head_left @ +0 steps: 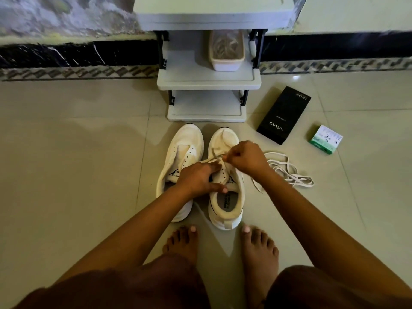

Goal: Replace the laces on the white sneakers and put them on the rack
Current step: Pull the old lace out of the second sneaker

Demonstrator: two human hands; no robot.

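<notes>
My bare feet (259, 246) are planted on the tiled floor (78, 152), toes pointing at the pair of white sneakers just ahead of them. My left hand (198, 177) lies across the right sneaker (225, 206), thumb hooked at the edge of its opening and fingers pressed on the tongue and eyelet flap, steadying it. My right hand (244, 157) is closed in a pinch on the lace (214, 156) threaded through the lowest eyelets near the toe, drawing it up off the shoe. The left sneaker (178, 152) sits touching its mate, no lace in its eyelets, tongue flopped open.

Just to the right of the shoes, a loose white lace (287, 172) lies tangled on the tiles. Farther right and a little ahead are a small green and white box (325, 139) and a black box (283, 114) printed "vivo".

Straight ahead of the toes stands the grey rack (208, 82) against the wall. On its middle shelf sits a clear plastic tub (226, 50) holding what look like coiled laces.
</notes>
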